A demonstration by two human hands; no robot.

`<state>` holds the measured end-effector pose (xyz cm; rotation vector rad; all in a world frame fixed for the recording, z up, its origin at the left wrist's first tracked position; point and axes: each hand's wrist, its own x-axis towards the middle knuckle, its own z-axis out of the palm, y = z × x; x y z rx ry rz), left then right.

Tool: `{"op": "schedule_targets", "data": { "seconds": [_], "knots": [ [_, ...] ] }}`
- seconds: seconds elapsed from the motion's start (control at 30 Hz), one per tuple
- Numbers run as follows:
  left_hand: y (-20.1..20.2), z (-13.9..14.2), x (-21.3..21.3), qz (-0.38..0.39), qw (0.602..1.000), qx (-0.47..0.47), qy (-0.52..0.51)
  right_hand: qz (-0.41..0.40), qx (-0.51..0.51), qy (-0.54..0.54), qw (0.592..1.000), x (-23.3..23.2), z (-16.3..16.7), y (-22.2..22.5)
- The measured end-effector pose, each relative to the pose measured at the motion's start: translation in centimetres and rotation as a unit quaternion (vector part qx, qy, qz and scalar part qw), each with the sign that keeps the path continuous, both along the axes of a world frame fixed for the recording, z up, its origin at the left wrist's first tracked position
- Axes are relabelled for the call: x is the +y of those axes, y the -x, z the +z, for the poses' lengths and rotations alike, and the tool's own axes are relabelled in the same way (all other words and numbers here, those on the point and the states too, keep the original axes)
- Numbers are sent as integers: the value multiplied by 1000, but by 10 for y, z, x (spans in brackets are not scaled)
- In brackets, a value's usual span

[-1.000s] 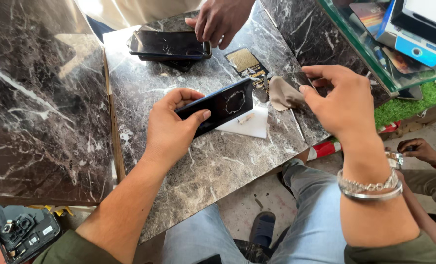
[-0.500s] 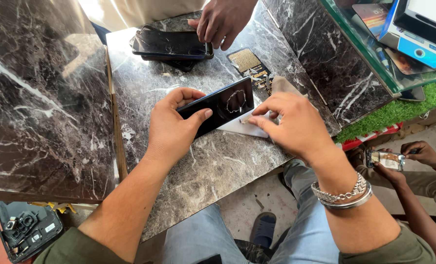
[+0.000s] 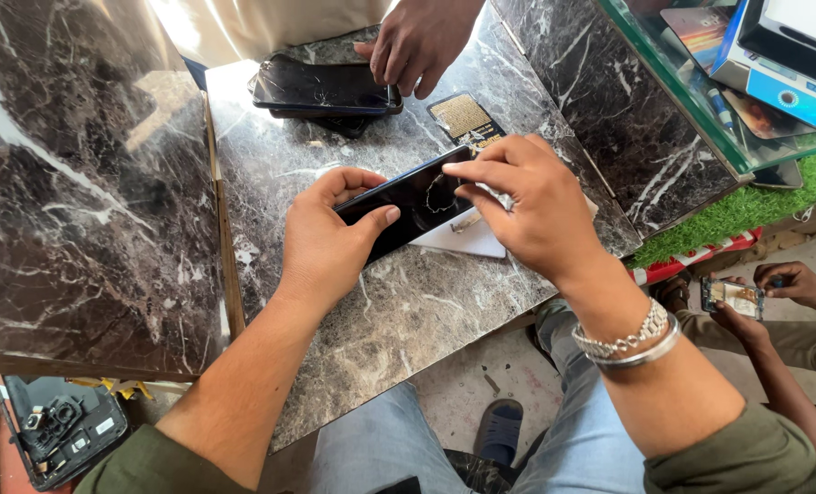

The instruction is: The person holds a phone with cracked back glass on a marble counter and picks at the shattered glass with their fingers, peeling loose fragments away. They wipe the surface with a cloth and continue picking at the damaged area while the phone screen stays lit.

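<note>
Phone (image 3: 406,203), thin, stiff, slick and judged fragile, is gripped by its edges in the left hand (image 3: 326,240) above the tabletop (image 3: 426,311); right hand (image 3: 527,206) fingers are pinched together on its glass.

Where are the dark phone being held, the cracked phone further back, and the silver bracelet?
dark phone (image 3: 417,201), head view, middle of its glossy face.
cracked phone (image 3: 321,89), head view, centre of its screen.
silver bracelet (image 3: 629,337), head view, links on the right wrist.

L hand (image 3: 326,233) palm-down w/ fingers curled in a closed grip, thumb stretched across top, forearm bare, while R hand (image 3: 531,201) arches over beside it, fingertips (image 3: 467,178) pinched together, wrist bent, w/ metal bracelets.
</note>
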<state>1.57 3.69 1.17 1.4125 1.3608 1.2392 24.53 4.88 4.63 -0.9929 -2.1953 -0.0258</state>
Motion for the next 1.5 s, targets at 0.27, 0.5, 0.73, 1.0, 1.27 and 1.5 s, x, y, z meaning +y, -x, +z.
{"op": "schedule_targets", "data": {
  "seconds": [0.27, 0.5, 0.73, 1.0, 1.27, 1.5],
  "knots": [
    [1, -5, 3, -15, 999, -27, -10, 17, -59, -49, 997, 8, 4, 5],
    [1, -10, 4, -34, 998, -40, -43, 42, -169, -30, 984, 29, 24, 5],
    [1, -7, 2, -28, 999, -14, -43, 43, -268, -77, 959, 32, 34, 16],
    [0, -4, 1, -14, 999, -23, -19, 27, -282, -153, 947, 26, 22, 13],
    [0, -5, 2, -5, 1000, -12, -9, 10, -94, -72, 993, 13, 9, -3],
    [0, -6, 2, -14, 999, -22, -23, 60, -110, -101, 987, 21, 7, -3]
  ]
}}
